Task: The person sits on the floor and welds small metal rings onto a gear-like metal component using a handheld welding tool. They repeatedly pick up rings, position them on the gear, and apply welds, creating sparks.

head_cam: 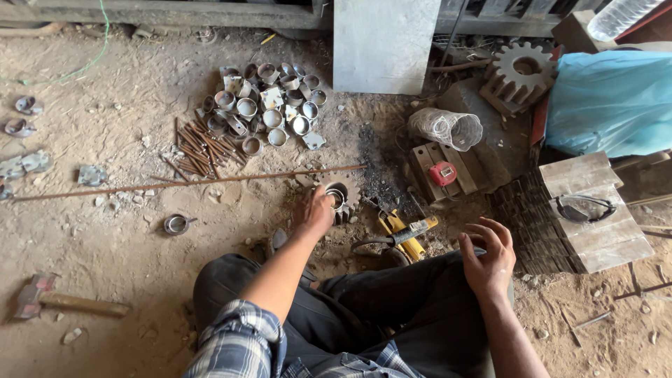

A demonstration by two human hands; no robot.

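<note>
I sit on a dirt floor with my knees up. My left hand [318,210] reaches forward and grips a short metal pipe ring [338,194] that stands on a rusty toothed gear [348,199] on the ground. My right hand [488,255] hovers over my right knee, fingers curled and apart, holding nothing. Beyond the gear lies a heap of similar cut pipe rings and small plates [269,105], with a bundle of short rusty rods [203,150] beside it. A long thin rusty rod [189,182] lies across the floor just behind my left hand.
A yellow tool [406,231] lies by my right knee. A hammer [63,301] lies at the left. A red tape measure [442,173] sits on a block; goggles [584,208] rest on wooden blocks at right. A large gear [521,70], wire coil [448,127], blue bag [609,98] stand behind.
</note>
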